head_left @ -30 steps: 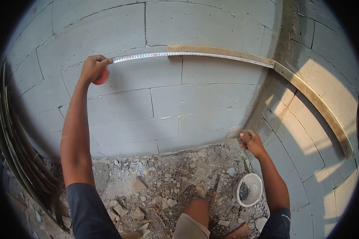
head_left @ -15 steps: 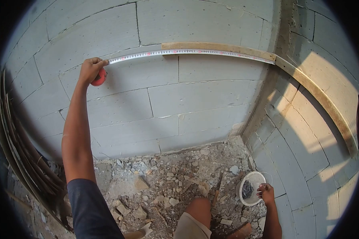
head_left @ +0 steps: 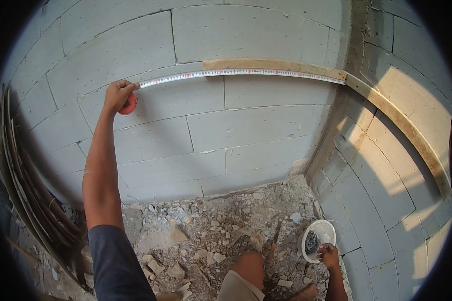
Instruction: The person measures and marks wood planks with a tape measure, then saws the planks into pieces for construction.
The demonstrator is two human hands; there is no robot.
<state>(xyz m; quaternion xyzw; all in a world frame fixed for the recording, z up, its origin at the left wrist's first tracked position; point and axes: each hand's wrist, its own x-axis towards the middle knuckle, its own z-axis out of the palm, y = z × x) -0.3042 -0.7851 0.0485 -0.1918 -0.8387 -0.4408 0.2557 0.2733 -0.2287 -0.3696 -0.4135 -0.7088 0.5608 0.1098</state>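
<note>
My left hand is closed on a red tape measure against the block wall. Its white blade runs right, along a wooden strip on the wall, and ends near the corner. My right hand has curled fingers at the rim of a white bucket, which holds a heap of nails. Whether the right fingers grip the rim or something small is hidden.
A second wooden strip curves along the right wall. Long thin boards lean at the left. Rubble covers the floor, with a hammer-like wooden handle near my knee.
My right hand has moved slightly left, closer over the bucket. The left hand and tape appear a little lower and further right, with the view shifted slightly.
</note>
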